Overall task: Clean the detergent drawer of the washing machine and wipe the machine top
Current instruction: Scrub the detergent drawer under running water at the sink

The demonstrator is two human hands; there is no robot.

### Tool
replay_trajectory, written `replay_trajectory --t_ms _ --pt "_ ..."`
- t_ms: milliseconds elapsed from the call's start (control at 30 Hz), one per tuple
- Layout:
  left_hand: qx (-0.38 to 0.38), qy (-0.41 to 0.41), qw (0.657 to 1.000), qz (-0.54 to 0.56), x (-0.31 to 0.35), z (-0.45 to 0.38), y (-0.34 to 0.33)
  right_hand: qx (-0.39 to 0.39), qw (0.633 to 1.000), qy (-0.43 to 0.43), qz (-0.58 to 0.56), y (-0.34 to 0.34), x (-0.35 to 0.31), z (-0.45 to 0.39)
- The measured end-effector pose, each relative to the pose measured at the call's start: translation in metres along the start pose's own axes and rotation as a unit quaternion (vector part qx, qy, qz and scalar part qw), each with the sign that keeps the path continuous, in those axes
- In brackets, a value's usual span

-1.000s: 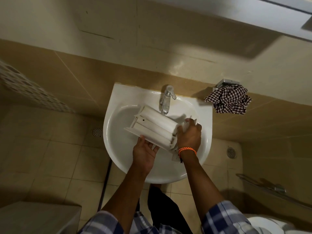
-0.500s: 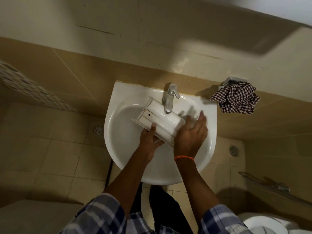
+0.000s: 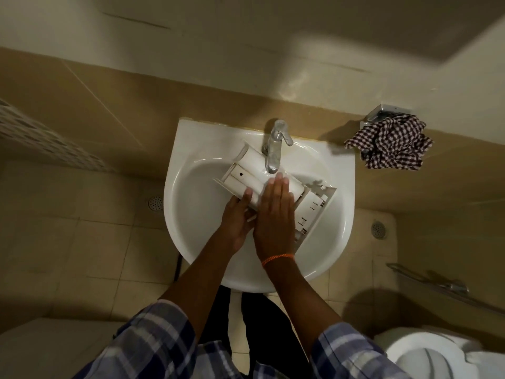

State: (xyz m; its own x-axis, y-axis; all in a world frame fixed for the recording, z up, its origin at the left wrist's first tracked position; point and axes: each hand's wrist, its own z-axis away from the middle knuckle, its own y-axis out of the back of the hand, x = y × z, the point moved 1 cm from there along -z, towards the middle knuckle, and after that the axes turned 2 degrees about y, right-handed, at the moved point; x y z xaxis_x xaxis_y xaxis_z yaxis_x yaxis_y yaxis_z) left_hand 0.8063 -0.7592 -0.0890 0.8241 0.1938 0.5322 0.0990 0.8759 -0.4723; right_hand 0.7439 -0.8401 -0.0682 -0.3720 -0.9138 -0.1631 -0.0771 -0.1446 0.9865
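Over the sink (image 3: 191, 214), drawer (image 3: 246, 176) beneath right hand (image 3: 274, 214); left hand (image 3: 236, 221) grips its edge.

The room is dim and warm-toned, with soft yellowish light that seems to fall from above and behind the camera. A broad dark shadow crosses the upper wall (image 3: 355, 28), and a pale patch of glare sits on the tile ledge (image 3: 289, 91) behind the faucet (image 3: 274, 149). The white sink (image 3: 191, 228) is the brightest surface, with small highlights on its wet rim. The checked cloth (image 3: 390, 143) throws a shadow leftward. Wide-angle distortion bends lines near the edges, and the corners look soft and slightly smeared.
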Motion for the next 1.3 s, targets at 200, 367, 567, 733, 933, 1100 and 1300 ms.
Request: replay_trajectory --t_ms 200,367,567,733,933,1100,1300 --pt "-0.042 0.019 0.998 -0.044 0.007 0.001 0.006 -0.015 0.997 0.066 0.029 0.000 -0.004 0.009" --pt "-0.076 0.057 0.995 0.001 0.021 0.006 0.012 -0.006 0.994 0.099 0.037 -0.006 -0.016 -0.023" --pt "-0.078 0.074 0.994 0.031 0.032 0.007 0.016 -0.004 0.991 0.123 0.054 -0.012 -0.021 -0.035" --pt "-0.054 0.056 0.997 0.025 0.018 0.011 0.006 0.005 0.990 0.136 0.025 -0.009 -0.022 -0.032" --pt "-0.015 0.046 0.999 -0.003 0.007 0.011 -0.003 -0.010 1.000 -0.019 -0.005 -0.012 -0.010 0.007" --pt "-0.003 0.060 0.998 0.006 0.001 0.015 -0.003 0.035 0.976 -0.197 -0.083 -0.009 -0.034 0.012" --pt "-0.014 0.030 0.999 -0.020 0.009 0.012 0.012 0.029 0.995 0.081 0.043 -0.019 -0.029 -0.007"
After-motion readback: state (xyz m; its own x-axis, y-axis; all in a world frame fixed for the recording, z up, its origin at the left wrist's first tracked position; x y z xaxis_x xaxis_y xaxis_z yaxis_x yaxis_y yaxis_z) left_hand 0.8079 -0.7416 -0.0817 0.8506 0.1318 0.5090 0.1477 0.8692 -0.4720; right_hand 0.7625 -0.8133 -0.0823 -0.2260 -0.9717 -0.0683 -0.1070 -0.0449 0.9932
